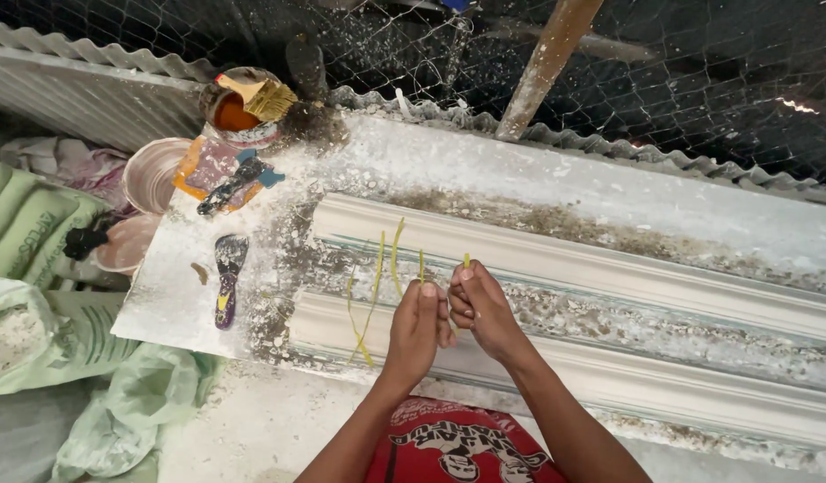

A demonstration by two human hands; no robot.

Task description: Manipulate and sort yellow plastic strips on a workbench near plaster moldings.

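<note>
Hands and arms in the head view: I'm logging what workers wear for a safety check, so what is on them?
Both the left hand and the right hand are bare: no gloves, rings, watch or bands show. Both forearms are uncovered, with no sleeves reaching them. Fingernails are short. At the bottom edge a red garment with a black and white printed design shows.

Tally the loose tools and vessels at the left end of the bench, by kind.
Bowls: 2
Paint can with brush: 1 each, 2
Scrapers: 2
Total: 6
Both hands pinch yellow-green strands.
</note>
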